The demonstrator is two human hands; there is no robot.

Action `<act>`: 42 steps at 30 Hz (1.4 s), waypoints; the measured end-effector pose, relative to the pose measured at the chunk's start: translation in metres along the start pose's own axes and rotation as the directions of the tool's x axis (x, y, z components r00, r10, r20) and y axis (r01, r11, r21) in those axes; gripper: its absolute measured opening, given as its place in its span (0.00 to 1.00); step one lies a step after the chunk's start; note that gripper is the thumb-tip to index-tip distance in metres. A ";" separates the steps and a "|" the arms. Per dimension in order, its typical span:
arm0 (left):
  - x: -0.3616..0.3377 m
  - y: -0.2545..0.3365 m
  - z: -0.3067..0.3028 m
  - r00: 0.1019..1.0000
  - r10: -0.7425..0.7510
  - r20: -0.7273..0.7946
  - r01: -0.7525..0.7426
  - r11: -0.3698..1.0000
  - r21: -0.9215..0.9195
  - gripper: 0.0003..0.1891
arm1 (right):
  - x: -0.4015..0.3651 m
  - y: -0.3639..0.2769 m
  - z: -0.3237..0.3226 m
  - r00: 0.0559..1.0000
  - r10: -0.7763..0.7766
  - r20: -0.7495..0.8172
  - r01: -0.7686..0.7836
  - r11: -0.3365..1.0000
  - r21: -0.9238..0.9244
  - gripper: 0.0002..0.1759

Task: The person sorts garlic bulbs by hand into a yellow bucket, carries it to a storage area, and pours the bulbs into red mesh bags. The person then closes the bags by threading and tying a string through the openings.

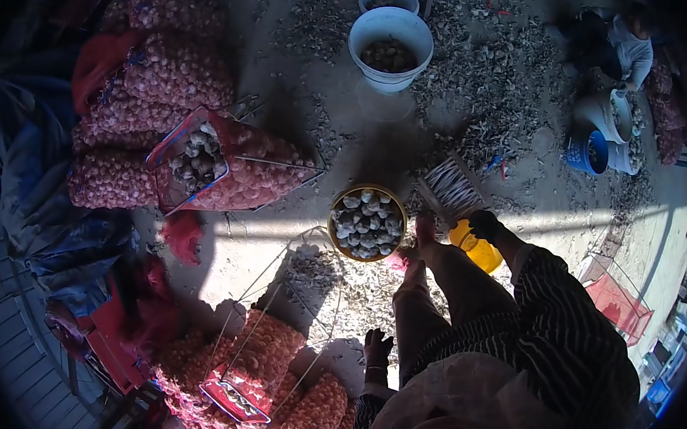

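My left hand (pixel 378 349), in a dark glove, hangs low beside my leg with its fingers apart and nothing in them. My right hand (pixel 485 225), also dark-gloved, is at the upper edge of a yellow container (pixel 476 249), its fingers curled over it. By my feet stands a round tub with a yellow-brown rim (pixel 331 241), heaped with garlic bulbs (pixel 368 223). A slatted crate (pixel 452 187) lies just beyond the yellow container.
An opened red mesh sack (pixel 261 180) shows garlic at its mouth. Full sacks (pixel 179 72) are stacked at left, others (pixel 268 354) stand below. White buckets (pixel 392 33) are at the top; a person (pixel 632 52) sits by a blue bucket (pixel 580 155). Husks litter the floor.
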State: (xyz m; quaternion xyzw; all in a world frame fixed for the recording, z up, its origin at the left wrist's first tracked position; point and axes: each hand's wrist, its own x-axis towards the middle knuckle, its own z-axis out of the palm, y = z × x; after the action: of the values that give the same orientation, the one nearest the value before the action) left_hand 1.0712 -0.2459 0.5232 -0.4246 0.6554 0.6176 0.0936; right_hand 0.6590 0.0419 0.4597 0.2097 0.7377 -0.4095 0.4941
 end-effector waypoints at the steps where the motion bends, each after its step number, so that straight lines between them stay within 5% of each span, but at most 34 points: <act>1: 0.012 0.032 -0.002 0.970 -0.244 -0.008 0.229 0.922 -0.313 0.14 | 0.016 0.006 0.002 1.000 -0.012 -0.011 0.012 1.000 0.013 0.07; 2: 0.026 0.063 -0.007 0.813 -0.580 -0.055 0.420 0.649 -0.634 0.18 | 0.033 0.010 0.004 0.944 -0.328 0.029 0.324 0.910 -0.258 0.05; 3: 0.050 0.074 -0.014 0.878 -0.442 -0.185 0.310 0.819 -0.484 0.32 | 0.049 0.013 0.004 0.795 -0.586 0.160 0.580 0.655 -0.485 0.05; 4: 0.073 0.111 -0.023 0.934 -0.220 -0.280 0.180 0.971 -0.160 0.32 | 0.047 -0.014 0.011 0.866 -0.455 0.207 0.482 0.648 -0.590 0.07; 5: 0.107 0.114 -0.039 0.946 0.043 -0.320 0.019 0.982 0.188 0.34 | 0.045 -0.039 0.021 0.864 -0.459 0.208 0.487 0.652 -0.582 0.07; 7: 0.170 0.191 -0.073 0.937 0.184 -0.297 -0.152 0.980 0.126 0.33 | 0.055 -0.071 0.029 0.777 -0.548 0.309 0.551 0.356 -0.755 0.13; 8: 0.188 0.248 -0.077 0.898 0.248 -0.363 -0.197 0.965 0.171 0.34 | 0.058 -0.094 0.035 0.784 -0.546 0.296 0.543 0.370 -0.754 0.13; 10: 0.241 0.317 -0.098 0.750 0.527 -0.400 -0.374 0.836 0.400 0.33 | 0.067 -0.135 0.046 0.870 -0.480 0.109 0.429 0.631 -0.647 0.18; 12: 0.287 0.385 -0.106 0.686 0.587 -0.430 -0.383 0.794 0.472 0.34 | 0.109 -0.149 0.053 0.928 -0.372 -0.011 0.338 0.853 -0.397 0.17; 14: 0.347 0.420 -0.126 0.511 0.804 -0.305 -0.372 0.526 0.765 0.35 | 0.138 -0.214 0.024 0.875 -0.472 -0.107 0.390 0.820 -0.419 0.18; 16: 0.393 0.434 -0.131 0.536 0.797 -0.280 -0.144 0.412 0.900 0.37 | 0.152 -0.249 0.026 0.781 -0.588 -0.213 0.465 0.774 -0.430 0.26; 17: 0.413 0.437 -0.134 0.567 0.792 -0.229 -0.015 0.288 0.957 0.37 | 0.171 -0.263 0.027 0.860 -0.413 -0.299 0.315 0.892 -0.325 0.30; 18: 0.439 0.423 -0.141 0.581 0.795 -0.173 -0.060 0.254 0.965 0.37 | 0.193 -0.290 0.011 0.903 -0.241 -0.357 0.167 0.960 -0.226 0.34; 19: 0.421 0.456 -0.112 0.694 0.678 -0.240 0.045 0.292 0.955 0.35 | 0.246 -0.284 0.007 0.885 -0.197 -0.421 0.165 0.980 -0.111 0.37; 21: 0.439 0.442 -0.124 0.748 0.562 -0.352 0.001 0.531 0.848 0.34 | 0.301 -0.300 -0.003 0.835 -0.068 -0.545 0.118 0.991 0.057 0.41; 24: 0.437 0.432 -0.128 0.695 0.663 -0.279 -0.048 0.429 0.902 0.33 | 0.362 -0.323 -0.012 0.743 0.223 -0.630 0.038 0.927 0.373 0.39; 25: 0.439 0.427 -0.129 0.642 0.733 -0.223 -0.088 0.360 0.929 0.32 | 0.379 -0.327 -0.018 0.756 0.230 -0.613 0.016 0.929 0.369 0.39; 27: 0.438 0.441 -0.118 0.691 0.683 -0.238 -0.055 0.378 0.924 0.32 | 0.401 -0.324 -0.033 0.920 0.144 -0.365 0.056 0.872 0.486 0.29; 29: 0.437 0.448 -0.111 0.743 0.560 -0.366 -0.004 0.550 0.835 0.31 | 0.409 -0.329 -0.026 0.931 0.181 -0.318 0.018 0.845 0.534 0.26; 31: 0.439 0.436 -0.121 0.735 0.616 -0.284 -0.031 0.448 0.894 0.30 | 0.402 -0.328 -0.024 0.933 0.248 -0.261 -0.021 0.762 0.648 0.20; 33: 0.443 0.435 -0.122 0.636 0.740 -0.221 -0.069 0.340 0.938 0.30 | 0.393 -0.343 -0.031 0.935 0.282 -0.216 -0.026 0.659 0.752 0.13; 37: 0.441 0.439 -0.123 0.634 0.746 -0.205 -0.076 0.323 0.943 0.31 | 0.340 -0.385 -0.017 0.956 0.158 -0.248 0.099 0.622 0.777 0.14; 39: 0.438 0.446 -0.118 0.765 0.527 -0.370 0.036 0.539 0.841 0.32 | 0.317 -0.410 -0.019 0.930 0.226 -0.291 0.066 0.674 0.735 0.17; 42: 0.436 0.450 -0.118 0.727 0.608 -0.319 -0.035 0.497 0.867 0.34 | 0.308 -0.383 -0.042 0.946 0.211 -0.247 0.025 0.710 0.703 0.25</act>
State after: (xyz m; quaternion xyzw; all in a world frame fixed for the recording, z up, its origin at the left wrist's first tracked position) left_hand 0.5449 -0.5984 0.5950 -0.3613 0.9270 0.0837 -0.0559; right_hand 0.2315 -0.1746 0.3417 0.4794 0.5847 -0.5933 0.2764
